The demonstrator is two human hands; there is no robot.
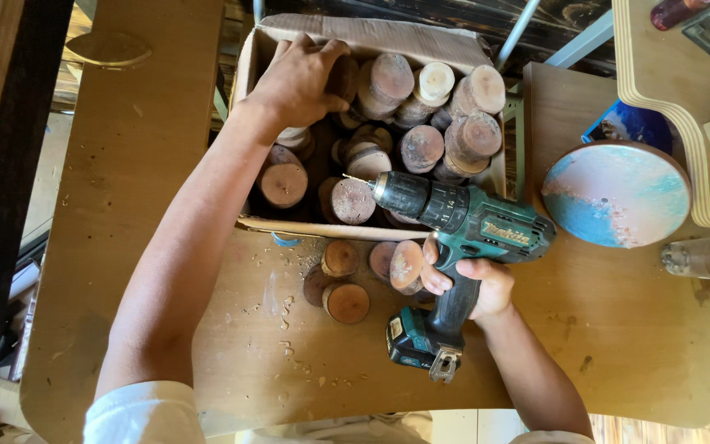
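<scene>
Reaching into the cardboard box (250, 62), our left hand (299, 78) closes on a wood slice (343, 76) among many. Our right hand (472, 284) grips the teal cordless drill (462, 226) tight, its bit over the box edge. 5 loose slices (347, 302) lie on the shaving-strewn wooden table (618, 329); a round painted disc (615, 194) and a clear glass (700, 258) sit right.

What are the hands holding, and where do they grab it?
The right hand holds a teal cordless drill by its grip. The left hand reaches into the cardboard box, touching wood rounds.
</scene>
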